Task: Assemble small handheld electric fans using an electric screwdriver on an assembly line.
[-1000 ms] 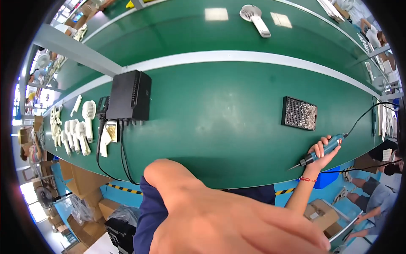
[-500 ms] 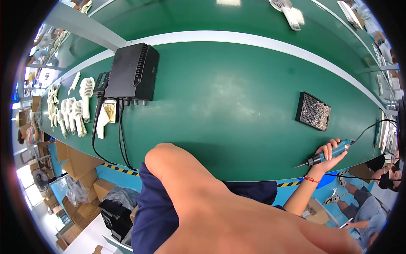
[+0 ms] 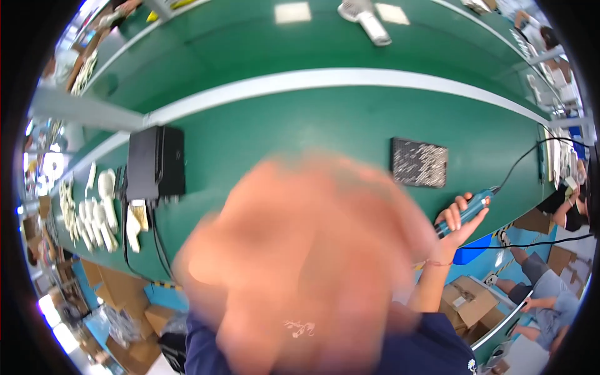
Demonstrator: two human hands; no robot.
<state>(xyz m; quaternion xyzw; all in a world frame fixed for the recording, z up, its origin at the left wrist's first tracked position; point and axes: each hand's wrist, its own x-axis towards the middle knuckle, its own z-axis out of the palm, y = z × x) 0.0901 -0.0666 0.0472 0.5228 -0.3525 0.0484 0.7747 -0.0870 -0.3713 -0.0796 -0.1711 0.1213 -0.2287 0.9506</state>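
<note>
In my right hand [image 3: 459,230] is a teal electric screwdriver [image 3: 478,205], gripped at the right side of the bench; its front end is mostly hidden. A black cable runs from its rear toward the far right. Just beyond that hand lies a black tray [image 3: 395,164] full of small silvery screws. My left hand [image 3: 306,244] is a large blur close in front of the camera, covering the middle of the bench and much of my lap. Its fingers are smeared by motion, and I cannot make out whether it holds anything.
At the left of the green bench [image 3: 281,125] stands a black box-shaped unit [image 3: 147,164] with cables hanging down. Several white handheld fans [image 3: 99,222] lie left of it. Another white fan [image 3: 373,26] lies beyond the white rail [image 3: 337,76]. Cartons [image 3: 469,300] and people are around.
My left arm has swung up close to the camera and now hides the bench's middle. The view has shifted and tilted. My right hand still grips the screwdriver.
</note>
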